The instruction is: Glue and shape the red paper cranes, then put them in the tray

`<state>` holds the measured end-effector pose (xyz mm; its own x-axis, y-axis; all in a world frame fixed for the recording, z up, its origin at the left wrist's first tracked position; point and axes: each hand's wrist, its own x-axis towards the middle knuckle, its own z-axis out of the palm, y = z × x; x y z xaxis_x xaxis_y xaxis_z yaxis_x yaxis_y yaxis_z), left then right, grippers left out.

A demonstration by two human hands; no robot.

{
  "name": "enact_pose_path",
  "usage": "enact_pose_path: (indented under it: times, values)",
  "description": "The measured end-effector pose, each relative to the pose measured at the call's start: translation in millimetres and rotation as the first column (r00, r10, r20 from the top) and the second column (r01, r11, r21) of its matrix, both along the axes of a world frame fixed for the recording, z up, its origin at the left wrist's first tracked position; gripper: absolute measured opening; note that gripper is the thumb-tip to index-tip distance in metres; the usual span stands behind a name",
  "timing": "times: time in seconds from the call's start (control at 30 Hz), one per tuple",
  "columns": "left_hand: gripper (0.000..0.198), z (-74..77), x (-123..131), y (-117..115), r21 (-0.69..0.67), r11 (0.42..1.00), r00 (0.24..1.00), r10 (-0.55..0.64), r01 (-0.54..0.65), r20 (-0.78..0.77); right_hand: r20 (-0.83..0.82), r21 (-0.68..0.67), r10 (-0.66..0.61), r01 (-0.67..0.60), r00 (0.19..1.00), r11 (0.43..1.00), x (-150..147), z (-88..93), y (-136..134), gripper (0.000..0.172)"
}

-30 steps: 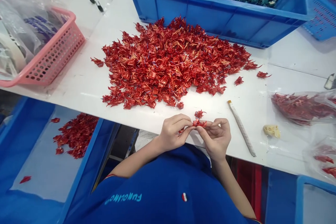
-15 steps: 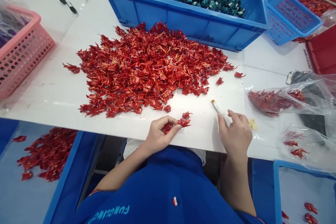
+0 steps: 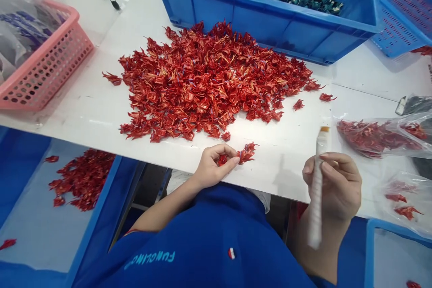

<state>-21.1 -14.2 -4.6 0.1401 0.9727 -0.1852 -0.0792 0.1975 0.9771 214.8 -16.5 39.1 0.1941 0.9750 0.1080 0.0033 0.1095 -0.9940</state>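
Observation:
My left hand (image 3: 216, 167), near the table's front edge, is closed with thumb and fingertips on red spiky pieces (image 3: 247, 153); more red shows inside the curled fingers. How many it holds I cannot tell. To the right, my right hand (image 3: 342, 186) is raised above the table edge and grips a small flat brush (image 3: 316, 202). The brush stands nearly upright, its amber tip upward and its pale wrapped handle hanging below the fingers, slightly blurred. Beyond my left hand lies a wide heap of similar red pieces (image 3: 202, 90).
Behind the heap stands a blue crate (image 3: 270, 27) of dark green ring-like parts. A pink basket (image 3: 50, 60) is at left, a blue basket (image 3: 391, 31) at far right. Plastic bags (image 3: 388, 137) of red pieces lie at right. Lower blue trays (image 3: 91, 216) flank me.
My right hand has picked the brush up from the table and lifted it toward me, turned upright. My left hand keeps its hold on the red pieces. The whole view has shifted slightly.

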Motion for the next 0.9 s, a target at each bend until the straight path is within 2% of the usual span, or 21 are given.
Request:
enact_pose_path:
  times: [0.1,0.2,0.3,0.37,0.43,0.5,0.6,0.7,0.9]
  values:
    - [0.032,-0.3,-1,0,-0.031,0.999,0.999,-0.018,0.019,0.036,-0.105,-0.011,0.175,-0.177,0.979,0.984,-5,-6.7,4,0.024]
    - [0.032,-1.4,-1,0,-0.035,0.998,0.998,-0.042,0.043,0.043,-0.142,0.046,0.234,-0.23,0.962,0.972,-19,-12.5,7,0.027]
    - [0.027,-2.2,-1,0,0.021,0.998,0.998,-0.062,0.062,0.002,-0.083,0.073,0.148,-0.142,0.986,0.987,-37,-15.3,6,0.021]
    - [0.024,-2.6,-1,0,0.041,0.995,0.996,-0.087,0.087,-0.013,0.006,0.087,0.064,-0.064,0.998,0.994,-48,-16.5,4,0.025]
    - [0.023,-2.8,-1,0,0.044,0.992,0.993,-0.118,0.119,-0.029,0.08,0.124,0.029,-0.039,0.996,0.992,-55,-17.2,2,0.029]
    - [0.022,-2.7,-2,0,0.037,0.987,0.987,-0.152,0.154,-0.049,0.137,0.154,0.047,-0.069,0.989,0.986,-59,-17.4,0,0.03]
    - [0.021,-1.8,-2,-1,0.032,0.982,0.98,-0.184,0.187,-0.078,0.238,0.124,0.119,-0.152,0.964,0.981,-62,-16.8,-1,0.033]
    - [0.02,-0.4,-2,-1,0.035,0.981,0.978,-0.188,0.192,-0.094,0.327,0.109,0.104,-0.147,0.939,0.983,-64,-15.8,0,0.031]
    - [0.02,0.3,-2,0,0.037,0.979,0.975,-0.193,0.198,-0.113,0.371,0.127,0.107,-0.164,0.923,0.978,-63,-11.7,3,0.034]
